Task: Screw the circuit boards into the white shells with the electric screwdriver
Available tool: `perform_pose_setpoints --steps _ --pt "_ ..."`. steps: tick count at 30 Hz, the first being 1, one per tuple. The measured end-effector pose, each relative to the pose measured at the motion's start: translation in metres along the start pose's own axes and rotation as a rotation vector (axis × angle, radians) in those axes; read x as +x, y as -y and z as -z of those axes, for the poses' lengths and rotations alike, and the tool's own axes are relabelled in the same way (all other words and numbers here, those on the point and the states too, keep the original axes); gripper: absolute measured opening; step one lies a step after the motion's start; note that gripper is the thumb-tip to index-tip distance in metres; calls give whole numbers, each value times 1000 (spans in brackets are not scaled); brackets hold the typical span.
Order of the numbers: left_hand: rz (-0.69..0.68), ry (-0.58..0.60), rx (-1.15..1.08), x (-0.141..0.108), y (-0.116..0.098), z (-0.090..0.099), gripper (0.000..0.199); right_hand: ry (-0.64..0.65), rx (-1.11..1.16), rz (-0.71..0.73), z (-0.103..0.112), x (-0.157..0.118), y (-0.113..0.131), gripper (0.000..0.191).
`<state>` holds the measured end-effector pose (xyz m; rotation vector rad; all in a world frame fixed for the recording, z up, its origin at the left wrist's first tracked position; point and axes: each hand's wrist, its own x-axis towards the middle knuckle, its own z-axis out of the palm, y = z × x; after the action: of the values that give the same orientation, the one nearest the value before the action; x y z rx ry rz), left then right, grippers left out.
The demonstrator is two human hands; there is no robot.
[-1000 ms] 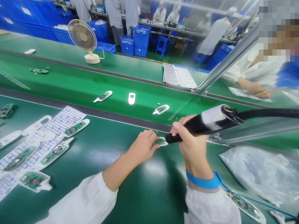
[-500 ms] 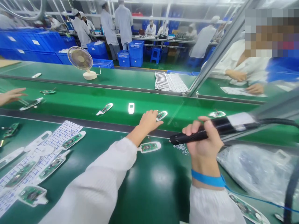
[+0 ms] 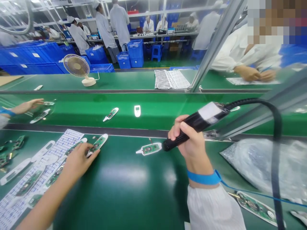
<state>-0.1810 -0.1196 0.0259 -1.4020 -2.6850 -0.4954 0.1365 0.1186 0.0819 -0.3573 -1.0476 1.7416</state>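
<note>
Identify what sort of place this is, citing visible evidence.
Probably an electronics assembly workshop: white-cased circuit boards, a corded black tool in the right hand, and people in white coats near blue crates.

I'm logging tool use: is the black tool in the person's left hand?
No, the right hand grips the black tool, while the left hand holds a white-cased green board.

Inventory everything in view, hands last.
Corded tool: 1, black, right hand
Shelled boards: many, green-white, bench, green strip
Bare shells: several, white, left, green strip
Loose boards: several, green, left
Spotted sheet: 1, white-blue, left
Bag: 1, clear, right
Fan: 1, cream, far bench
Printed sheets: several, white, far bench
Bins: many, blue, background
Stool: 1, blue, background
Workers: several, white coats, around
Strap: 1, blue, right wrist
Left hand: 1, bare, left
Right hand: 1, bare, centre
</note>
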Motion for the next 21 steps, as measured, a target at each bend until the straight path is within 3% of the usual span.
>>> perform_pose_setpoints --steps 2,4,6,9,12,14,16,18,21 --pt "27 22 21 -14 16 2 45 17 -18 -21 -4 -1 -4 16" --pt "-12 22 34 -6 14 3 51 23 -35 -21 -7 -2 -8 16" --pt "-65 8 55 24 -1 4 55 25 -45 -8 -9 -2 -10 16" --pt "-84 5 70 91 -34 -5 51 42 -51 4 -10 -3 -11 14" --pt "-64 80 69 151 -68 -27 46 26 -49 32 -6 -2 -11 13" --pt "-76 105 61 174 -83 -42 35 -7 -42 62 0 -1 -9 13" --pt "-98 109 49 182 -92 -50 24 -39 -33 88 7 2 -7 12" --pt "-113 102 39 173 -93 -51 20 -68 -23 107 13 3 -4 12" --pt "-175 90 -3 125 -85 -41 21 -107 0 115 16 4 -1 12"
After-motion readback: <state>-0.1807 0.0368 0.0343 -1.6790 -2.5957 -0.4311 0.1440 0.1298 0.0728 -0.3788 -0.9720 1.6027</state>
